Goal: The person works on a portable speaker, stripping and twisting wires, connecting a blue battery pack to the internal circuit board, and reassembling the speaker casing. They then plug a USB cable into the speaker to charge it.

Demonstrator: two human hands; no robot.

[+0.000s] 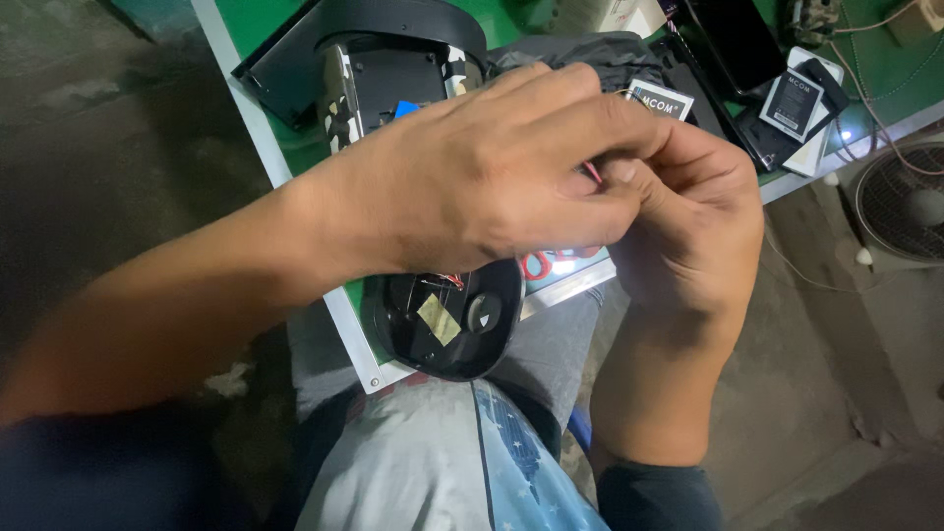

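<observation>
The head camera looks down on a green workbench with a pale metal edge, and everything here is placed against that bench. Above its middle the two hands meet. The left hand reaches across from the left, fingers curled and thumb pressed toward the right hand, which comes up from below the bench's near edge. Between the fingertips of both hands a thin red wire shows; both hands seem to be pinching it, though the fingers hide most of it, so I cannot tell which hand carries the hold.

Under the left hand, overhanging the bench's near edge, lies an open black plastic shell, round-ended, with a small tan square of tape stuck inside it and a bit of red wiring at its upper rim. Further back on the bench, behind the left wrist, stands a dark casing with a camouflage-patterned side and a small blue tab beside it.

Toward the bench's far right sit several flat rectangular packs: a white-edged label card just behind the fingers, and a black rectangular battery with a white label lying on a white card. A red-and-white printed sticker peeks out below the hands at the bench's near edge.

Off the bench to the right, on the floor, stands a round wire fan guard.
</observation>
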